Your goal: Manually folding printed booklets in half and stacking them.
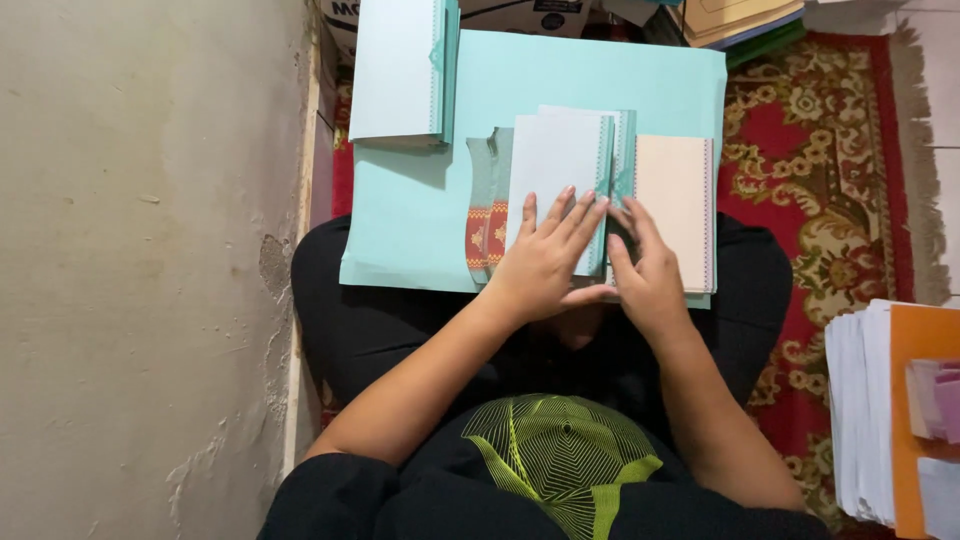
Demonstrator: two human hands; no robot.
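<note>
Red patterned rug (810, 150) with gold and green motifs, fringe along its right edge. Bare plaster wall (140, 270) on the left, cracked and flaking low down. Stack of white paper (858, 410) at right, just beside an orange folder (915, 345) that carries a few pale pink slips (935, 400). Cardboard box (520, 14) at top edge. Tan and green folders (745, 20) piled at top right, partly cut off.
</note>
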